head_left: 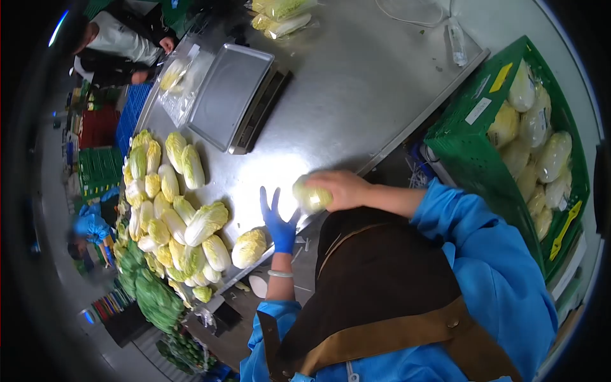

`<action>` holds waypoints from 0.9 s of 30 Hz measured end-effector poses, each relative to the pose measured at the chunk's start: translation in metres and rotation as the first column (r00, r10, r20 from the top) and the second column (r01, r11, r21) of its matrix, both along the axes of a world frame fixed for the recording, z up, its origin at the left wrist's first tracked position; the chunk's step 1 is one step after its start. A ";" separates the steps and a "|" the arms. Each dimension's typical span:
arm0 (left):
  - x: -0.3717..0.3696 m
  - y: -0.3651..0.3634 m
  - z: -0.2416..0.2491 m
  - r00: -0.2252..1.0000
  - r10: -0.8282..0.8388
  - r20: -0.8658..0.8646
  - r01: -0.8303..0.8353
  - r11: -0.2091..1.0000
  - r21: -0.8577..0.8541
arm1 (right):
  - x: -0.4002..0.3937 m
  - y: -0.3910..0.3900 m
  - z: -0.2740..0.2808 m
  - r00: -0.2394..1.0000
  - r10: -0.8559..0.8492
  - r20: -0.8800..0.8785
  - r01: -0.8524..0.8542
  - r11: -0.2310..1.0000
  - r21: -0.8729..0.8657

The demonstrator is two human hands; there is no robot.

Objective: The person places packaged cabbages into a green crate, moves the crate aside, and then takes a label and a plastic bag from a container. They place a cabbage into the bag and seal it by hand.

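My right hand (347,189), bare, is closed round a napa cabbage (310,194) near the front edge of the metal table (324,95). The side of that cabbage under my palm is hidden. Just left of it, my left hand (278,224) wears a blue glove, with its fingers spread and nothing in them. A single yellowish napa cabbage (249,247) lies beside my left wrist. Farther left, a big heap of napa cabbages (172,223) covers that end of the table.
A scale (230,95) stands on the table, with bagged cabbage (181,79) beside it. More wrapped cabbages (280,16) lie at the far edge. At the right, a green crate (471,121) holds wrapped cabbages and a yellow tool (565,230). A co-worker (121,41) is across the table.
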State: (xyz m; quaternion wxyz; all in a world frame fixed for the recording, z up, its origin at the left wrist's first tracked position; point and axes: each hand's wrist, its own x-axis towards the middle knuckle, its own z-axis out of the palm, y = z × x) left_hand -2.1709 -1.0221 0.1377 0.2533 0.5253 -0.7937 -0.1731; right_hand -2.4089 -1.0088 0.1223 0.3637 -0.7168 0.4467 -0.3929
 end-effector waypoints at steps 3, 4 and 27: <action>0.026 -0.054 0.005 0.790 0.263 -0.554 0.305 0.615 0.727 | -0.009 -0.042 0.004 0.881 -0.252 0.400 -0.090 0.741 0.666; 0.023 -0.068 0.015 0.635 0.484 -0.601 0.420 0.436 0.795 | -0.010 -0.056 0.013 0.758 -0.389 0.523 -0.267 0.547 0.793; 0.160 -0.318 0.113 0.835 0.515 -0.193 -0.533 0.669 -0.518 | -0.075 0.100 -0.035 0.691 -0.716 0.103 0.373 0.474 0.798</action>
